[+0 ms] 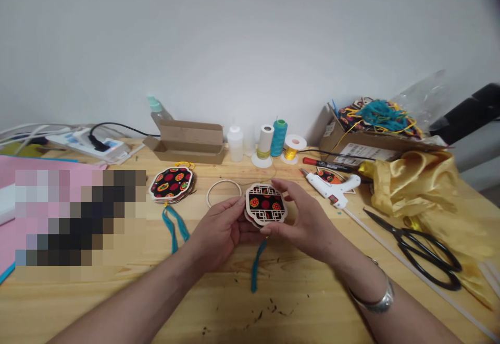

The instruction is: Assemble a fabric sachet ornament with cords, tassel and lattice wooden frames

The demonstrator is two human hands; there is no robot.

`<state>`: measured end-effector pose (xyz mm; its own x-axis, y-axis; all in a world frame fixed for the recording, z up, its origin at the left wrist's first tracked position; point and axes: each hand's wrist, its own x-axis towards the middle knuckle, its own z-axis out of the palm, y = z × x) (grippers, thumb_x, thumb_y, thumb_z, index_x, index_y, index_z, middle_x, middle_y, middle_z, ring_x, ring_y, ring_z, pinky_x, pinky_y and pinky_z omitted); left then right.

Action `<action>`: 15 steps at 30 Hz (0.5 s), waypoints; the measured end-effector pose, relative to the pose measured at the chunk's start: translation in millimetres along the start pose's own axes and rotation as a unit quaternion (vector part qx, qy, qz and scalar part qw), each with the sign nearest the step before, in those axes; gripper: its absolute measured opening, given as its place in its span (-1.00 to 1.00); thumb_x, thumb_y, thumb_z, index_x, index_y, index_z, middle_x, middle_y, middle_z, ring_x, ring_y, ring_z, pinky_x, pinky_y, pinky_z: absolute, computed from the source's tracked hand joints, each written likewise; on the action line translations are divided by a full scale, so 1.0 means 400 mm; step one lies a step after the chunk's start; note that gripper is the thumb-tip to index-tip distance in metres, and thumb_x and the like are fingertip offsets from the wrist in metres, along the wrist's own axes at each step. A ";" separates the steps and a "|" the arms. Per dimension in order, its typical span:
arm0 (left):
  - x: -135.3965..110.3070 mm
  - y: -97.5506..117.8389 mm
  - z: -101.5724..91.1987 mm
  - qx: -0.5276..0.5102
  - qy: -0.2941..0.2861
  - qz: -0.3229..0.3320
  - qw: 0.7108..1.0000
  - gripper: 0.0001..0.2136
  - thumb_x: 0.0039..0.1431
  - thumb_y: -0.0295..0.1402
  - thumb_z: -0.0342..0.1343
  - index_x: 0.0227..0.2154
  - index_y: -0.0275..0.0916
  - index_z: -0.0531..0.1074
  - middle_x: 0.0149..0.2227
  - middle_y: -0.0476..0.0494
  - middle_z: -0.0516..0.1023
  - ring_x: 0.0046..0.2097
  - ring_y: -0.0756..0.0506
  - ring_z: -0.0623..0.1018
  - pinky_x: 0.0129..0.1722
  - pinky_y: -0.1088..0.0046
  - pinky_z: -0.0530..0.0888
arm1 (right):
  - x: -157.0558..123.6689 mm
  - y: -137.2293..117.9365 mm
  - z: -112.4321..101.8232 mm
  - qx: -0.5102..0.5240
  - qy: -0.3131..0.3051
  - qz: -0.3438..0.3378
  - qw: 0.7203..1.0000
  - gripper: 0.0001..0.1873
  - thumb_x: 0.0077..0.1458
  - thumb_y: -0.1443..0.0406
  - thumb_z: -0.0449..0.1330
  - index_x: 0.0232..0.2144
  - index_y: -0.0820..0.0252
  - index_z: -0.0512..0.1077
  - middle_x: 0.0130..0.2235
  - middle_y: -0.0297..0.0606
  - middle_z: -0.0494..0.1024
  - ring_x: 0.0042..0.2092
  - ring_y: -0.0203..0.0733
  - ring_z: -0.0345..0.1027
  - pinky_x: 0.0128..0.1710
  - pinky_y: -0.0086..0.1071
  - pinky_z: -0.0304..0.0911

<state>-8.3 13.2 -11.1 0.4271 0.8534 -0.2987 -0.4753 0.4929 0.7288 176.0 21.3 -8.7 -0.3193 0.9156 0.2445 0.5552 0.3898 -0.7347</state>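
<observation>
scalloped pale-wood lattice ornament with dark floral cloth [266,204]: between both hands, lattice side up.
left hand [219,228]: holding its left edge, fingers beneath, apparently for support.
right hand [301,218]: pinching near and far rims, likely to steady it.
teal fabric tassel [257,268]: trailing between the hands.
white plastic glue gun [327,188]: right of right hand, presumably for easy reach.

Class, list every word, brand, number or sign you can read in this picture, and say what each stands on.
No text can be read for certain.
White paper labels on the brown cardboard box: printed, but too small and blurred.
Black marker pen with a red cap: pale markings, too small.
White plastic glue gun: red-and-black patch, nothing legible.
</observation>
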 end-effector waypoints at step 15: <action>-0.001 0.003 0.004 0.002 0.008 -0.003 1.000 -0.76 0.15 -0.34 0.04 -0.18 -0.35 0.45 -0.28 -0.31 0.59 -0.30 -0.17 0.58 -0.27 0.25 0.50 | 0.001 -0.004 0.001 0.064 -0.010 0.026 0.998 -0.25 -0.21 0.18 0.34 0.05 0.15 0.20 0.02 -0.11 0.35 0.04 -0.03 0.22 0.00 -0.14 0.19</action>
<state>-7.8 13.0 -8.9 0.4179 0.8527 -0.3136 -0.4700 0.4983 0.7286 174.9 21.1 -7.8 -0.3086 0.9314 0.1929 0.4692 0.3255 -0.8209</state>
